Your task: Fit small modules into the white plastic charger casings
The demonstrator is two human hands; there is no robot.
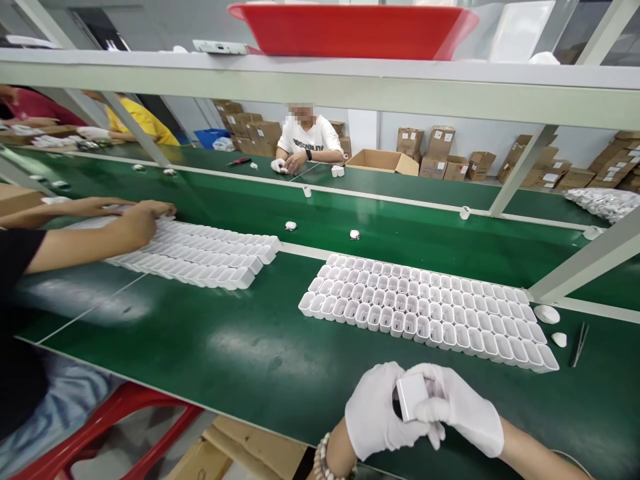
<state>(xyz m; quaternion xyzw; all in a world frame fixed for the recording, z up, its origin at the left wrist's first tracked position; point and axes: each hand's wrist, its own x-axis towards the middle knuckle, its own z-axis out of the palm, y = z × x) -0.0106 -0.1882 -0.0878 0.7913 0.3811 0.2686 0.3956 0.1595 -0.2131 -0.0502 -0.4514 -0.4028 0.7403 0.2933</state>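
In the head view, a small white rectangular plastic case (411, 395) is held between the white-gloved left hand (380, 412) and the white-gloved right hand (463, 410), low over the near edge of the green bench (240, 353); both grips are closed on it. Beyond the hands, a white plastic tray of many small open cells (425, 310) lies flat on the bench. To the left, a co-worker's bare hands (137, 220) rest on a second white cell tray (200, 253). Black tweezers (579, 344) lie near the first tray's right end.

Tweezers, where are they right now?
In the head view, the tweezers lie on the green table at far right, beside the white tray and above the right hand.
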